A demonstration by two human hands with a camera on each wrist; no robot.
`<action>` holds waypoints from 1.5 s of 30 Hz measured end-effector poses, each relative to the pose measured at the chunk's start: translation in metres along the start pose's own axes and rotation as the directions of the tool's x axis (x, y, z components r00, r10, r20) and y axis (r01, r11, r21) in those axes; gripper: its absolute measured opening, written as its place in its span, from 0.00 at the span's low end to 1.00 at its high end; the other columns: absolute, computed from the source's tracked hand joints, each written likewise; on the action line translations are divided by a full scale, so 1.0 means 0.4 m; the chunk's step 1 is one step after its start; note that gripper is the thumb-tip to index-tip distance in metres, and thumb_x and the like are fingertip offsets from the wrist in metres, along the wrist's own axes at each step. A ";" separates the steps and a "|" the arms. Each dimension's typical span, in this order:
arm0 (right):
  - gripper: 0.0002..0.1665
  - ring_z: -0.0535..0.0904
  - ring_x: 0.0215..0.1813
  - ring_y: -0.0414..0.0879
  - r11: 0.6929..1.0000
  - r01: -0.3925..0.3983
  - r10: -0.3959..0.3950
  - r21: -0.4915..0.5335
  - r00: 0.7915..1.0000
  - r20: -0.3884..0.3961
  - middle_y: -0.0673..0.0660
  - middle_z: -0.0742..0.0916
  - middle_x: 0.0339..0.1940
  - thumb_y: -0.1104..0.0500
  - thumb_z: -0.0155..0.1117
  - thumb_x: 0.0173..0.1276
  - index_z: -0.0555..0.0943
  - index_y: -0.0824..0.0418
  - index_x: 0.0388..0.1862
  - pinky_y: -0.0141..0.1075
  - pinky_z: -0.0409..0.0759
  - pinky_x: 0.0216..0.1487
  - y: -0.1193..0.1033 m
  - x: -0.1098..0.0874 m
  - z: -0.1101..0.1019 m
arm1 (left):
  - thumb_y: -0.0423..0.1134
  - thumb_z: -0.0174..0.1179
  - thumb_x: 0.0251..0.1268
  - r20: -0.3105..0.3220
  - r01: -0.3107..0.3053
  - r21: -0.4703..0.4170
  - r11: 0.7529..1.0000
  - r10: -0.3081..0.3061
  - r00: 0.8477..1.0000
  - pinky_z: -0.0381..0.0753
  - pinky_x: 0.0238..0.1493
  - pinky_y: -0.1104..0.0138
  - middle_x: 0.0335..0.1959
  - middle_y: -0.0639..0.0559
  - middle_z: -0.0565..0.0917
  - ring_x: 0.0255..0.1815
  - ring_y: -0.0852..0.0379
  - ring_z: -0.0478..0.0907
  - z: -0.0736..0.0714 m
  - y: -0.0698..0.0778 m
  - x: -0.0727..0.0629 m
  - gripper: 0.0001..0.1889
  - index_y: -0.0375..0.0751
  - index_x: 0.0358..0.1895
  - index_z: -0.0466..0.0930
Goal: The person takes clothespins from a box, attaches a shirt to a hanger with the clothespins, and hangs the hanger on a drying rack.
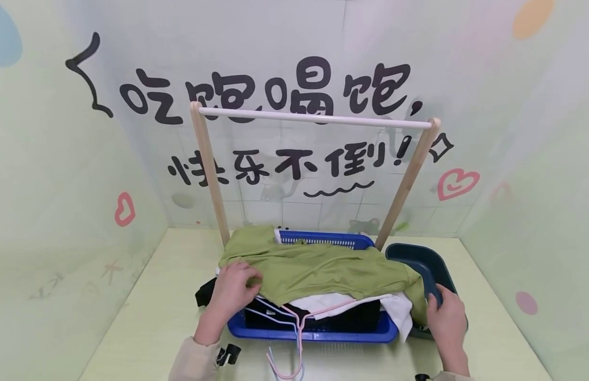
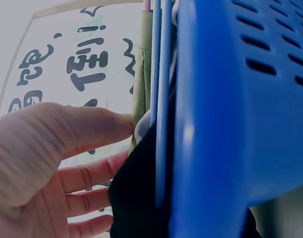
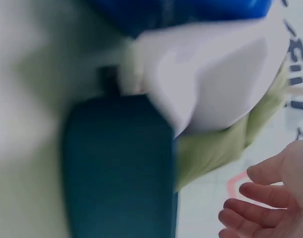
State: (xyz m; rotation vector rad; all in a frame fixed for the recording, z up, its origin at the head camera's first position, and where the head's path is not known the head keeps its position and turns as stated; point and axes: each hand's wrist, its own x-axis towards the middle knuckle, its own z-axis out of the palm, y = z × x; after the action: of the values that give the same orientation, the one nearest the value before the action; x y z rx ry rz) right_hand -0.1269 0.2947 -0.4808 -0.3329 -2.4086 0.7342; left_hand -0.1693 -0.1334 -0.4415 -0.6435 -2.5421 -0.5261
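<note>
A green garment (image 1: 313, 267) lies spread over a blue basket (image 1: 313, 335), on top of white cloth (image 1: 398, 309) and black cloth (image 1: 356, 316). My left hand (image 1: 235, 288) is at the garment's left side. In the left wrist view its thumb (image 2: 92, 126) meets the edge of the green fabric, the other fingers stretched beside the black cloth. Pink and blue hangers (image 1: 299, 323) stick out at the front, hooks toward me. At the right, my right hand (image 1: 447, 317) hovers by the garment's end and the dark teal bin (image 1: 444, 264), fingers loosely bent and holding nothing.
A rack with wooden posts (image 1: 211, 174) and a white bar (image 1: 313, 117) stands behind the basket. The pale tabletop (image 1: 147, 317) is bounded by printed walls at the back and both sides. A black clip-like piece (image 1: 229, 354) shows near the left sleeve.
</note>
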 end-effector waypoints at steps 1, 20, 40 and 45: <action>0.17 0.73 0.43 0.73 1.000 -0.009 0.010 -0.014 1.000 0.029 0.79 0.78 0.40 0.71 0.57 0.60 0.75 0.79 0.47 0.62 0.70 0.40 0.012 0.001 0.000 | 0.31 0.73 0.37 0.006 0.005 0.003 1.000 -0.005 1.000 0.74 0.40 0.50 0.26 0.53 0.82 0.33 0.49 0.77 -0.001 0.000 0.000 0.09 0.44 0.25 0.84; 0.17 0.76 0.37 0.72 0.980 -0.039 0.098 -0.195 0.948 0.304 0.77 0.79 0.35 0.70 0.56 0.56 0.76 0.80 0.43 0.58 0.76 0.33 0.118 0.020 0.044 | 0.29 0.69 0.37 0.089 0.031 -0.048 0.998 -0.026 0.996 0.70 0.50 0.47 0.29 0.52 0.82 0.40 0.46 0.77 0.000 -0.005 -0.017 0.09 0.43 0.26 0.83; 0.12 0.77 0.23 0.59 0.963 -0.052 0.186 -0.263 0.835 0.518 0.67 0.78 0.20 0.68 0.47 0.59 0.71 0.67 0.16 0.50 0.72 0.19 0.144 0.081 0.081 | 0.32 0.73 0.39 0.092 0.016 -0.069 0.997 -0.010 0.996 0.70 0.39 0.56 0.27 0.56 0.77 0.33 0.53 0.72 0.007 -0.020 -0.024 0.09 0.47 0.23 0.82; 0.12 0.77 0.23 0.61 0.963 -0.059 0.192 -0.262 0.834 0.517 0.69 0.78 0.20 0.68 0.47 0.59 0.71 0.69 0.17 0.51 0.73 0.19 0.141 0.085 0.079 | 0.33 0.74 0.39 0.077 -0.009 -0.072 0.997 0.015 0.997 0.70 0.39 0.57 0.28 0.57 0.78 0.34 0.54 0.72 0.007 -0.025 -0.024 0.09 0.48 0.24 0.82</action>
State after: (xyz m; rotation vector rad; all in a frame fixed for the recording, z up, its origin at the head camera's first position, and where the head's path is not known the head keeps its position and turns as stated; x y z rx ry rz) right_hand -0.1696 0.3405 -0.5185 -0.4301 -3.0516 0.6611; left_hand -0.1678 -0.1434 -0.4514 -0.7172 -2.5995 -0.6012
